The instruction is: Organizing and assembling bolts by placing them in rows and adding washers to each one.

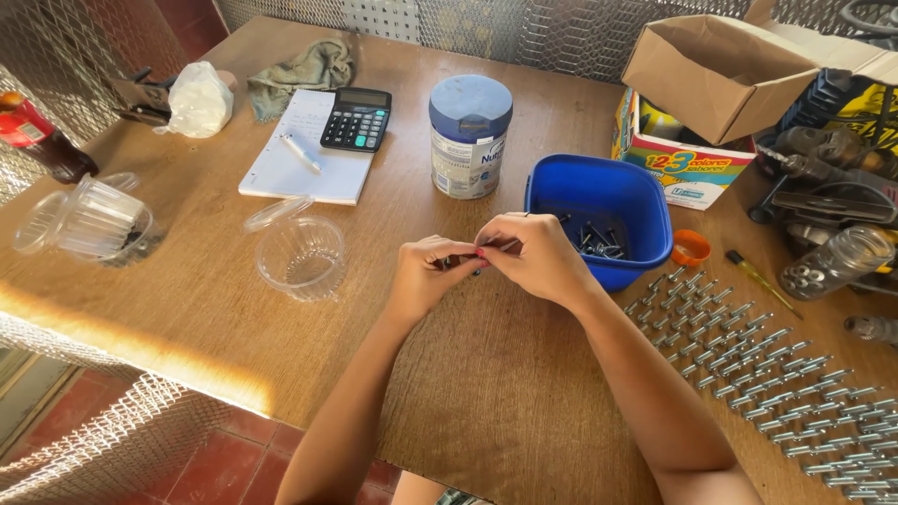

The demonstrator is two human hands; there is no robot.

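Bolt (460, 261), small, rigid, likely light and slippery, pinched at both ends between left hand (426, 278) and right hand (535, 257), tub (645, 201) beyond.

A wooden desk (468, 374) with a smooth, matt, grained veneer, sunlit along its near edge. At its centre, bare hands, left (426, 273) and right (535, 254), pinch a small dark metal piece, too small to tell further. At 2 o'clock from the hands sits a glossy blue plastic tub (608, 201) holding dull grey metal bolts (599, 240). At 4 o'clock, rows of shiny metal screws (767, 374) glint. At 9 o'clock stands a clear, ribbed plastic cup (301, 254). At 12 o'clock, a metal tin (468, 140) with a matt blue plastic lid. At 11 o'clock, white paper notepad (299, 154), black plastic calculator (356, 119), and rough grey cloth (304, 70). At 1 o'clock, a matt brown cardboard box (720, 70).
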